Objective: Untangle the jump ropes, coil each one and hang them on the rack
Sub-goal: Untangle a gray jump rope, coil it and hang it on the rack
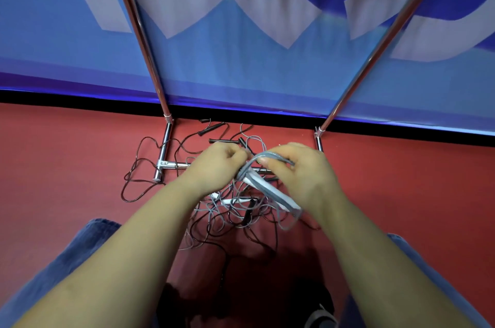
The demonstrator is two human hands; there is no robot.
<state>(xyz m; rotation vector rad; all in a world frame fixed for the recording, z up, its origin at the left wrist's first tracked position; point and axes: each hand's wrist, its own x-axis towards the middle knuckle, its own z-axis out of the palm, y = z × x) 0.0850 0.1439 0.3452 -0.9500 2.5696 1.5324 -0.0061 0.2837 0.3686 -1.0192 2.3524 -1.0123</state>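
So the person is working over the grey jump rope (270,188), which is sitting bunched up between both hands just above the big tangle (235,216) on the red floor (67,153). The right hand (297,172) is gripping the gathered grey loops near their far end, fingers curled over the strands, and the left hand (217,164) is pinching the same bundle right beside it, fist mostly closed. The white handles (278,197) are lying along the bundle, so the whole thing's long axis is running diagonally, far-left end up at the fingers and near-right end pointing down toward the right forearm. My read: this cord is going to be light, thin and floppy, probably a bit slick, so the loops will want to spring apart unless they're being pinched at the middle of the coil, and the stiff handles are the easy spot to grab. The dark ropes (139,167) are still sprawling around the chrome rack base (164,153), with nothing that I can see hanging on the rack poles (139,30) yet.
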